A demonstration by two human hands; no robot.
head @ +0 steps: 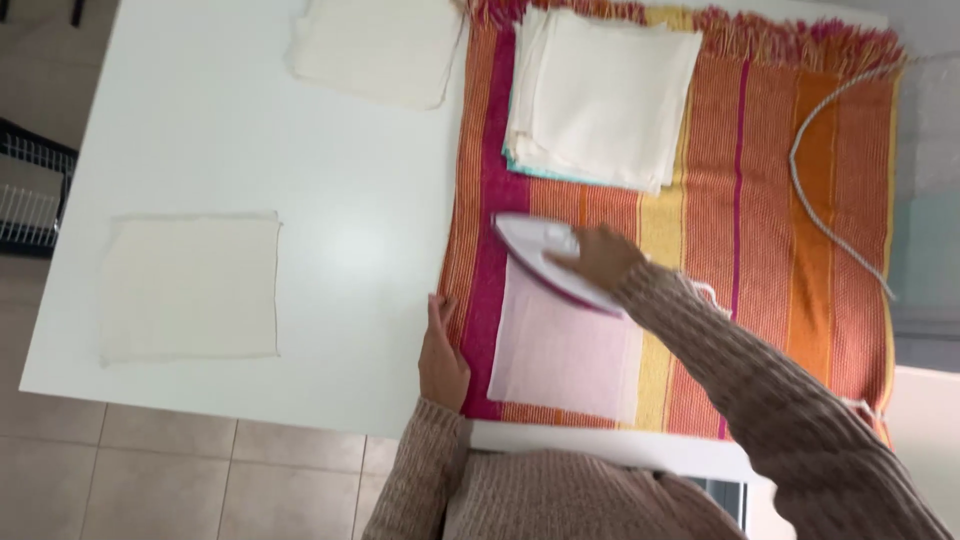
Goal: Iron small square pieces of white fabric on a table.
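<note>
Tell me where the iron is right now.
In the head view the iron sits mid-frame under the right hand, on the top edge of a thin pink cloth on the striped blanket, just below the stack of cream cloths.

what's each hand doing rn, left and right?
Left hand: open, flat on the striped blanket edge, holding nothing.
Right hand: closed on the iron, over the pink cloth.

The right hand (600,255) reaches forward on an outstretched sleeved arm, fingers curled in a grip. The left hand (441,355) lies flat, fingers together, pointing forward.
</note>
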